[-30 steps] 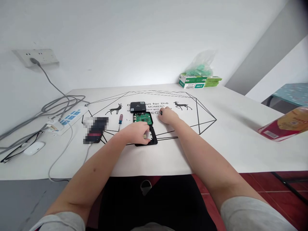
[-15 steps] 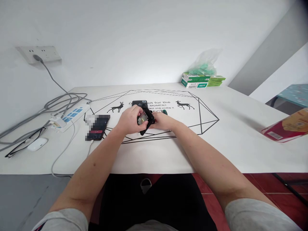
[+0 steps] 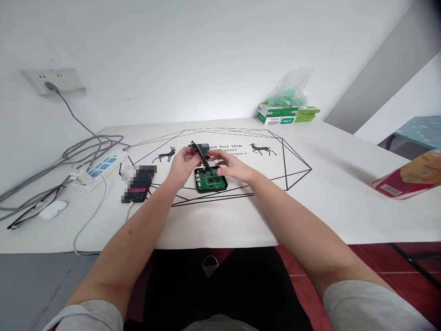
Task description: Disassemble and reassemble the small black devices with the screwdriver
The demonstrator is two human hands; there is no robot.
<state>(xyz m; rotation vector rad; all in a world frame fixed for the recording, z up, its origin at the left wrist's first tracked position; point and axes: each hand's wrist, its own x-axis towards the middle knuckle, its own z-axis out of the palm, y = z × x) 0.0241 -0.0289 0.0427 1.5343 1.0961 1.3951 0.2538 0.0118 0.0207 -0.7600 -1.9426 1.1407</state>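
Observation:
My left hand (image 3: 183,166) is closed on a thin black cover (image 3: 206,162), which tilts nearly edge-on above the table. On the other side of the cover is my right hand (image 3: 231,167), its fingers curved and its thumb apart; whether the fingertips touch the cover is hard to tell. Just below both hands lies a green circuit board (image 3: 209,182) in a shallow square black case (image 3: 211,191), with ports along its left side. Behind the cover, a dark object with a pale label (image 3: 204,145) rests on the table, partly hidden.
A phone (image 3: 139,186) with a charging cable lies to the left. Farther left are a power strip (image 3: 103,166), grey cables, glasses and a white earbud case (image 3: 54,209). Green boxes (image 3: 278,111) with a plastic bag stand at the back; a red-yellow package (image 3: 408,177) is on the right.
The case with the circuit board now lies uncovered on the table. The black part in my left hand has turned nearly edge-on. My right hand's fingers have spread.

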